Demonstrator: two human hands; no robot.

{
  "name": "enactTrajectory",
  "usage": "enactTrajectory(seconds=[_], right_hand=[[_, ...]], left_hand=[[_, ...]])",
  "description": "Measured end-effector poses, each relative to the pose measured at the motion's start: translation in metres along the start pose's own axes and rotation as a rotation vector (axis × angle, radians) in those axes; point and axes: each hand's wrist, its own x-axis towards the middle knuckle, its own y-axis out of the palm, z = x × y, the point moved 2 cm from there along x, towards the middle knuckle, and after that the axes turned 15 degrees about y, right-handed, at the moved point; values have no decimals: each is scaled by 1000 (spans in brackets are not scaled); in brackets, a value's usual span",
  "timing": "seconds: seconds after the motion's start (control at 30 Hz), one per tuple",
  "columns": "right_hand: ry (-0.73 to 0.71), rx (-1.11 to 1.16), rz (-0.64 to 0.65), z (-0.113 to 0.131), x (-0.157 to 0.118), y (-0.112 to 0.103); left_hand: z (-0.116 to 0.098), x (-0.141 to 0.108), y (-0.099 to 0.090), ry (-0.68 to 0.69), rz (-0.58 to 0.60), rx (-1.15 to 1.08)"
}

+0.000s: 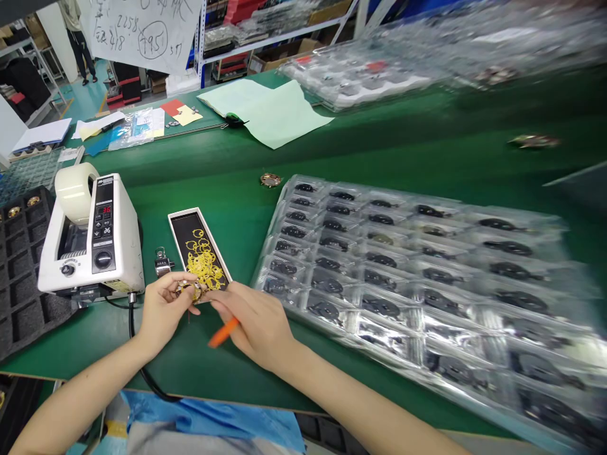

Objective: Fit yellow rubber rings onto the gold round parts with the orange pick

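Observation:
My left hand (164,311) is closed around a small round gold-rimmed part (188,291), its fingers pinching the edge. Just right of it, my right hand (256,319) is closed on an orange-handled tool (224,333), whose tip points toward the round part; the tip itself is too small to make out. Behind both hands lies a white-rimmed box (179,235) with a black inside, holding a heap of yellow rings (205,262). A small metal piece (162,261) lies left of the box, near my left fingers.
A white tape dispenser (118,234) stands at left, beside a black foam tray (23,316). Clear plastic trays with dark parts (379,256) fill the right side. A gold part (270,180) lies behind them. Green paper (284,114) lies farther back.

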Motion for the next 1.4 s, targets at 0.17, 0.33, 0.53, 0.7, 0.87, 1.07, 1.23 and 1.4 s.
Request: enactTrajectory(seconds=[0.17,0.33,0.53,0.7,0.87,1.07,1.23,1.4], right_hand=[[97,-116,-24,-1,-3,13],[175,-61,-16,-5,-1,13],[358,100,50,-7,-2,15],[453,162,74,-9,-1,15],[293,217,89,-5,3,13],[197,224,77,-3,3,5],[340,-31,185,-20,3,5],[201,-193,166,-17,6,4]], left_hand=[[2,-8,5,105,38,23],[4,-15,6,145,121,88],[5,-18,8,165,186,164],[4,-19,9,162,252,148],[7,-17,4,148,218,97],[3,-3,-7,83,-21,12],[-2,4,-13,35,-95,-45],[-4,5,-14,25,-83,-90]])
